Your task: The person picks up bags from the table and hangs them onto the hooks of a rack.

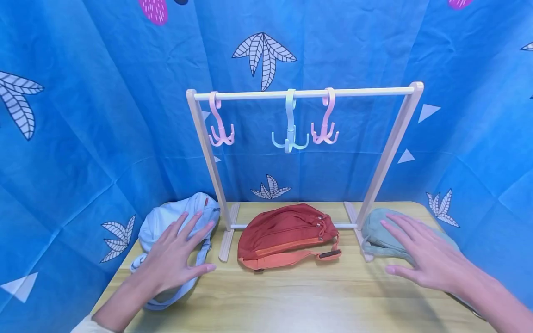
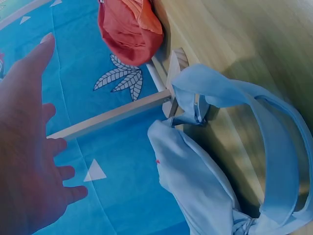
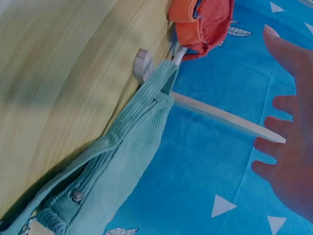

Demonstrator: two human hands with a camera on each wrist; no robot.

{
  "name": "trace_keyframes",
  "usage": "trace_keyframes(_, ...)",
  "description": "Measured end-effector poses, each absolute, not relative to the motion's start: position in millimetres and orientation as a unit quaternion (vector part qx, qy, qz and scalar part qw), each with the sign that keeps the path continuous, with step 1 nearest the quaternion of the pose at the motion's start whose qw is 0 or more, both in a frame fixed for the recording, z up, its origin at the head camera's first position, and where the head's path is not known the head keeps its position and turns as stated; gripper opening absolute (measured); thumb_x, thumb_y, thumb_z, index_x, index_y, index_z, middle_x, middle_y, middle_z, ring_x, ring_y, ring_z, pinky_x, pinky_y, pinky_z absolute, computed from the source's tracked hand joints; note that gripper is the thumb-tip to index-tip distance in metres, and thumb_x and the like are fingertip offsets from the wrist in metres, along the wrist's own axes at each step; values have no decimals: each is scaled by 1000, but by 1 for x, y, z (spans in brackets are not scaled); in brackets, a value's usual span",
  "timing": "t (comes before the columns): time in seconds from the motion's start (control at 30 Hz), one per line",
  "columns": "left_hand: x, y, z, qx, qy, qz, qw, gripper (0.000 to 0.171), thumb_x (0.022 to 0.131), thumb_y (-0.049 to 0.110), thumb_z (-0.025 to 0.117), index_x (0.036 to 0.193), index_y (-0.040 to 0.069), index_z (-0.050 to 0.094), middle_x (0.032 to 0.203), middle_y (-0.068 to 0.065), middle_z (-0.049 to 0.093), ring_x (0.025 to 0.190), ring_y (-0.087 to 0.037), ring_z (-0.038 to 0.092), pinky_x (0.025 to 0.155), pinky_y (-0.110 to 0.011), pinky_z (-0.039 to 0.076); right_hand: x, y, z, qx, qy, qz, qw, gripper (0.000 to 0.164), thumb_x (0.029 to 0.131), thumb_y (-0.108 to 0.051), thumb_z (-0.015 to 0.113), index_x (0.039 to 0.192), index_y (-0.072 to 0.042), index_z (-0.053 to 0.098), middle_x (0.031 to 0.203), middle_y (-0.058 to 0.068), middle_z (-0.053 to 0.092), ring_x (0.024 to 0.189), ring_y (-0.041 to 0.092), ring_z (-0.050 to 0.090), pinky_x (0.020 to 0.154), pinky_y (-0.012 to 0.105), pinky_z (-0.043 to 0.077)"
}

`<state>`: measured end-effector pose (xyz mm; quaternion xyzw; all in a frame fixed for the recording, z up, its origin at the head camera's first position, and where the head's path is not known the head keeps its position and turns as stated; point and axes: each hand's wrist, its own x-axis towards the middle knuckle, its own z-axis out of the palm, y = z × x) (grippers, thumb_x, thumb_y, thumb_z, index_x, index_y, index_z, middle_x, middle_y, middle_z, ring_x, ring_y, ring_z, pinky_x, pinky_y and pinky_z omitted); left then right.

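My left hand hovers with spread fingers over a light blue bag at the table's left side; in the left wrist view the bag's wide strap loops over the wood. On the right, my right hand is held out, fingers extended, above a green corduroy bag, which it partly hides in the head view. Neither hand holds anything. Between them a red waist bag with an orange strap lies at the foot of a wooden rack.
From the rack's top bar hang a pink hook at the left, a light blue hook near the middle and another pink hook right of it. Blue patterned cloth encloses the wooden table behind and at both sides.
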<state>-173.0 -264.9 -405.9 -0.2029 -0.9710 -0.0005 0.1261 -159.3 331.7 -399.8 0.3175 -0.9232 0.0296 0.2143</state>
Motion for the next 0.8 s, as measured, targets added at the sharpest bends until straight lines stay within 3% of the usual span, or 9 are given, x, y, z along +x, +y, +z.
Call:
trace_keyframes(0.3, -176, -256, -405, -215, -966, -4, 142, 97, 84, 84, 57, 163, 34, 31, 174, -7, 24, 156, -44, 26, 116, -73, 35, -164, 322, -399, 337, -914, 30, 223, 93, 81, -55, 82, 154, -8, 47, 151, 14, 53, 133, 38, 52, 124, 8, -4)
trace_keyframes(0.63, -179, -251, -404, -222, -963, -17, 150, 95, 86, 81, 58, 163, 31, 33, 171, -8, 29, 151, -40, 36, 112, -69, 42, -169, 306, -402, 344, -910, 35, 227, 78, 79, -42, 87, 143, -7, 58, 143, 11, 61, 128, 33, 58, 121, 5, -3)
trace_keyframes(0.73, -180, -248, -405, -224, -963, -31, 145, 94, 86, 81, 59, 162, 32, 34, 171, -8, 30, 150, -38, 38, 110, -69, 45, -170, 299, -403, 338, -915, 35, 220, 76, 80, -41, 87, 142, -8, 59, 143, 11, 61, 129, 32, 59, 128, 22, 22)
trace_keyframes(0.8, -181, -246, -405, -226, -963, -39, 142, 93, 86, 79, 60, 162, 32, 35, 170, -8, 31, 149, -38, 40, 108, -69, 46, -171, 296, -405, 333, -917, 34, 214, 74, 82, -43, 85, 143, -10, 59, 144, 9, 62, 130, 31, 60, 121, 38, 40)
